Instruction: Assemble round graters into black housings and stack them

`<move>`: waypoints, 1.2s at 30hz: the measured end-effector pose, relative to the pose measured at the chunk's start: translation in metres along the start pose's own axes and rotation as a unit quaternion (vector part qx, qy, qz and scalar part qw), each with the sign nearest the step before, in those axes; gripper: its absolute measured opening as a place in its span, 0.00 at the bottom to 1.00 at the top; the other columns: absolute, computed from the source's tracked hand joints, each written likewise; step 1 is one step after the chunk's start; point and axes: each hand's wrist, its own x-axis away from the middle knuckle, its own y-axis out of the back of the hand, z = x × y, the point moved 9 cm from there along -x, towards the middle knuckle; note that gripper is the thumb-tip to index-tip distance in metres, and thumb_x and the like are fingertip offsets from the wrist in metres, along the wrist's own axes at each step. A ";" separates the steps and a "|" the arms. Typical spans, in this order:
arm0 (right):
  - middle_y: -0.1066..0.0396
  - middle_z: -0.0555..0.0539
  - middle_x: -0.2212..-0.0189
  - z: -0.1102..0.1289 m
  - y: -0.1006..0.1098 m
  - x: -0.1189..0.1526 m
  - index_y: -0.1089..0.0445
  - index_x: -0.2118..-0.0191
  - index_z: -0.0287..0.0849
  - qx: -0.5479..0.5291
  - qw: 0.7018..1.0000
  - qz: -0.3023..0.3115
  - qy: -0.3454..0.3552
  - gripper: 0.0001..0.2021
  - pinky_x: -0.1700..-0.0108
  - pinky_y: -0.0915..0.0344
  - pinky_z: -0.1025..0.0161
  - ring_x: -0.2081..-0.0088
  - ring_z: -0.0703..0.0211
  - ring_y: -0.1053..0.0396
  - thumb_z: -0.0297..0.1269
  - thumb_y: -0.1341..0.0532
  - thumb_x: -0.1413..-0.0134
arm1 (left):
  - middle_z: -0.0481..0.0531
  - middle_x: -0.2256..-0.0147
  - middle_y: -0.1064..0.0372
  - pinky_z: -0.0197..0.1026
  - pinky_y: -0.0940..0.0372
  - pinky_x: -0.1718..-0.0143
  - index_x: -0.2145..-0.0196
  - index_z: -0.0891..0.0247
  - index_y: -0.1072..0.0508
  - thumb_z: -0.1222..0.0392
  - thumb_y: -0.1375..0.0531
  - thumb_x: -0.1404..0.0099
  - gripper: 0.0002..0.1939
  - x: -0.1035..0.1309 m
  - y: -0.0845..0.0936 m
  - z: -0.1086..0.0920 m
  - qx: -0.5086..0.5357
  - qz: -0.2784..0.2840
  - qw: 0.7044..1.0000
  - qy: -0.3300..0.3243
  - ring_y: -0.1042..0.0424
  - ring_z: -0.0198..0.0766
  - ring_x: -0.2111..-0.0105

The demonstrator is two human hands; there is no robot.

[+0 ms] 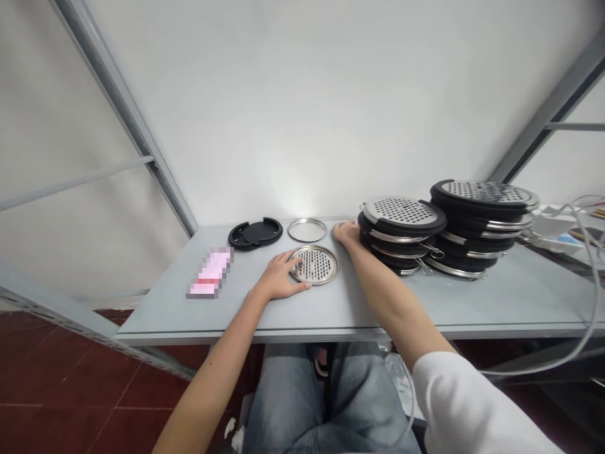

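Note:
On the grey table lies a round metal plate with a raised rim and rows of slots. My left hand rests at its left edge, thumb and fingers spread along the rim. Farther back is a flat, shiny metal ring or disc. Just to the left of the nearer stack of black-and-metal perforated discs, my right hand reaches to the back of the table. Its fingers look curled, and whatever they may hold is hidden.
Two overlapping black round parts lie at the back left, with a blurred pink item in front. A taller stack of similar discs stands farther right. A white cable hangs at the right, and metal frame posts flank the table.

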 end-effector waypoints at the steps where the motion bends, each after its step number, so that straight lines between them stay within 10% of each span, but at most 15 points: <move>1: 0.36 0.22 0.48 -0.001 0.001 0.001 0.42 0.42 0.19 0.005 1.000 -0.006 -0.004 0.29 0.42 0.41 0.50 0.43 0.39 0.37 0.34 0.41 0.45 | 0.62 0.35 0.49 0.56 0.50 0.36 0.40 0.62 0.35 0.35 0.37 0.46 0.42 0.000 0.001 0.000 0.000 -0.001 1.000 0.000 0.48 0.56 0.36; 36: 0.37 0.24 0.45 -0.008 0.020 -0.019 0.41 0.41 0.21 -0.001 0.995 -0.071 -0.075 0.28 0.38 0.47 0.47 0.41 0.35 0.40 0.33 0.42 0.44 | 0.60 0.33 0.54 0.60 0.55 0.35 0.38 0.58 0.39 0.31 0.42 0.44 0.43 0.002 -0.006 -0.002 -0.009 0.032 0.999 0.016 0.53 0.60 0.35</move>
